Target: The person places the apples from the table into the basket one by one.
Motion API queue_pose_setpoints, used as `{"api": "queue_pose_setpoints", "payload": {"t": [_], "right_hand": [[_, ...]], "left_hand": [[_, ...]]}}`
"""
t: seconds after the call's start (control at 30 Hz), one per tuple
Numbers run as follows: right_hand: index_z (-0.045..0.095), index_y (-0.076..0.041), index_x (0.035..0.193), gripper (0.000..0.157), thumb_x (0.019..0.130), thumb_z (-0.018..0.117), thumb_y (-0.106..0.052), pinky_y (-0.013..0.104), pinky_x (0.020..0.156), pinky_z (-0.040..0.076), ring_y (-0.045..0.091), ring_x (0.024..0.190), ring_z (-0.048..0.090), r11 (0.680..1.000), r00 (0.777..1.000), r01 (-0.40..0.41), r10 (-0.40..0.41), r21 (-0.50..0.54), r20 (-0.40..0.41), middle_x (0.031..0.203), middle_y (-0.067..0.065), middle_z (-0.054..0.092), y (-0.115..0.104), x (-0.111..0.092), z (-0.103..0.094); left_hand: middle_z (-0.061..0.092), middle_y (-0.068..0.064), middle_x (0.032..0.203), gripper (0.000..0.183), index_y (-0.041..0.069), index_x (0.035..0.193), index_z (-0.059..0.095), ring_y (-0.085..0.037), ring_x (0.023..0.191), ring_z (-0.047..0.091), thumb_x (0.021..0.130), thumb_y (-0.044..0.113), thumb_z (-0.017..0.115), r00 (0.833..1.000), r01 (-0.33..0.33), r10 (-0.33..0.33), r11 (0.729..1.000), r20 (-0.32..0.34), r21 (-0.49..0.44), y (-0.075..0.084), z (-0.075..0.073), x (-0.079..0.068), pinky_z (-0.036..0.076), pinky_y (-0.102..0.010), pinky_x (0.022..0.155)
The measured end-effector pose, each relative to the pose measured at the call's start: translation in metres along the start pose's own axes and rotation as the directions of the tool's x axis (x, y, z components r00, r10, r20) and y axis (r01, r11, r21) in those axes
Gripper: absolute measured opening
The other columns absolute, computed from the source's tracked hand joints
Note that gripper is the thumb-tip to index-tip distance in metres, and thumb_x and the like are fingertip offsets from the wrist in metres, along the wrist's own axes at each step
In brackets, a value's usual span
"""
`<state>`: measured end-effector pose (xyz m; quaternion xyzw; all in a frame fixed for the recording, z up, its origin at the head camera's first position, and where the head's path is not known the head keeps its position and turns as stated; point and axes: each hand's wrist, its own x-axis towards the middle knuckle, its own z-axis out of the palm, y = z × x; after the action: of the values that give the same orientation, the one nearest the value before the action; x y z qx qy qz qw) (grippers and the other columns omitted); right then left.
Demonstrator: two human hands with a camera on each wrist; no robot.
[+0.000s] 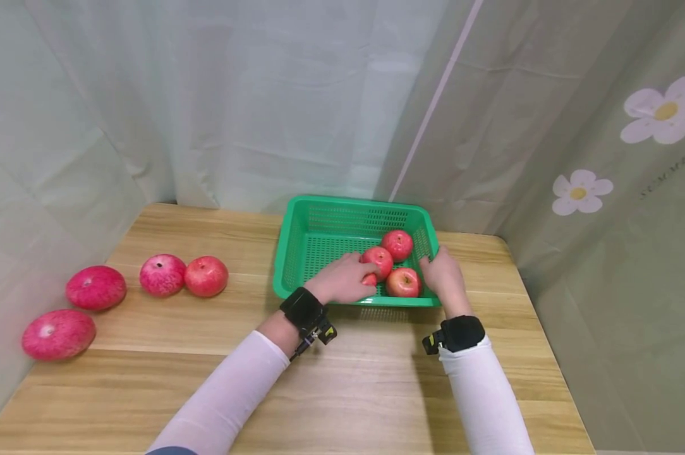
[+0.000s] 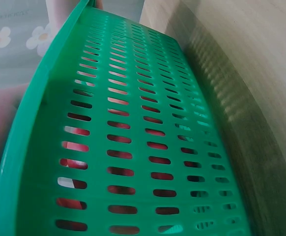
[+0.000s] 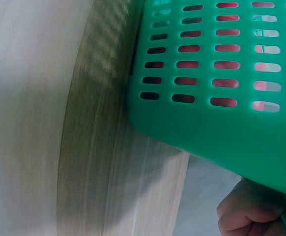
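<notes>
My left hand (image 1: 345, 278) reaches over the front rim of a green perforated plastic basket (image 1: 290, 249). Its thumb and fingers curl round a red apple (image 1: 369, 279), which they mostly hide. Against that apple's far side lies another apple (image 1: 378, 262), with a third apple (image 1: 397, 245) behind it and a yellowish-red apple (image 1: 403, 282) near the front right corner. At the basket's right side, my right hand (image 1: 443, 273) grips the rim, thumb inside. The right wrist view shows curled fingers (image 3: 251, 209) below the basket's edge. Through the slots of the basket wall (image 2: 133, 142), red patches show.
On the left of the wooden table (image 1: 342, 379), two red apples (image 1: 206, 276) (image 1: 163, 275) sit side by side. Farther left are two more reddish-pink fruits (image 1: 96, 287) (image 1: 59, 335) near the table's edge. A grey curtain (image 1: 297, 114) hangs close behind the basket and along both sides.
</notes>
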<state>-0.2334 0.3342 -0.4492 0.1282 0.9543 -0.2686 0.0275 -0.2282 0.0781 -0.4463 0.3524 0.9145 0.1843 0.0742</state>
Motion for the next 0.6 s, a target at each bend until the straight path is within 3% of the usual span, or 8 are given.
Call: {"api": "queue_pose_setpoints", "payload": {"t": [0.2, 0.37, 0.6], "right_hand": [[0.036, 0.013, 0.152, 0.061, 0.109, 0.045, -0.029, 0.057, 0.093, 0.053, 0.045, 0.116, 0.061, 1.0, 1.0, -0.006, 0.006, -0.005, 0.004, 0.133, 0.036, 0.058, -0.0006, -0.0004, 0.0001], [0.034, 0.013, 0.153, 0.062, 0.109, 0.044, -0.029, 0.057, 0.092, 0.053, 0.046, 0.116, 0.06, 1.0, 1.0, -0.004, 0.005, -0.015, 0.015, 0.134, 0.036, 0.058, -0.0013, -0.0007, -0.0003], [0.035, 0.013, 0.152, 0.062, 0.108, 0.044, -0.029, 0.057, 0.091, 0.052, 0.046, 0.115, 0.061, 1.0, 1.0, 0.0, 0.0, -0.025, 0.003, 0.132, 0.036, 0.059, -0.001, -0.0011, 0.0001]], "left_hand": [[0.061, -0.005, 0.108, 0.032, 0.022, 0.124, 0.072, -0.025, 0.108, 0.053, 0.099, 0.038, 0.061, 1.0, 0.001, -0.001, 1.0, 0.016, -0.011, -0.0003, 0.0001, -0.0008, 0.048, -0.039, 0.09], [0.064, -0.006, 0.119, 0.04, 0.023, 0.136, 0.071, -0.026, 0.118, 0.053, 0.101, 0.035, 0.057, 0.999, 0.007, -0.007, 1.0, 0.041, -0.017, -0.0004, 0.0007, -0.001, 0.045, -0.041, 0.103], [0.068, -0.008, 0.132, 0.041, 0.019, 0.14, 0.072, -0.034, 0.132, 0.05, 0.102, 0.023, 0.057, 0.996, 0.022, -0.014, 0.996, 0.093, -0.086, 0.0019, -0.0036, 0.0018, 0.037, -0.051, 0.117]]}}
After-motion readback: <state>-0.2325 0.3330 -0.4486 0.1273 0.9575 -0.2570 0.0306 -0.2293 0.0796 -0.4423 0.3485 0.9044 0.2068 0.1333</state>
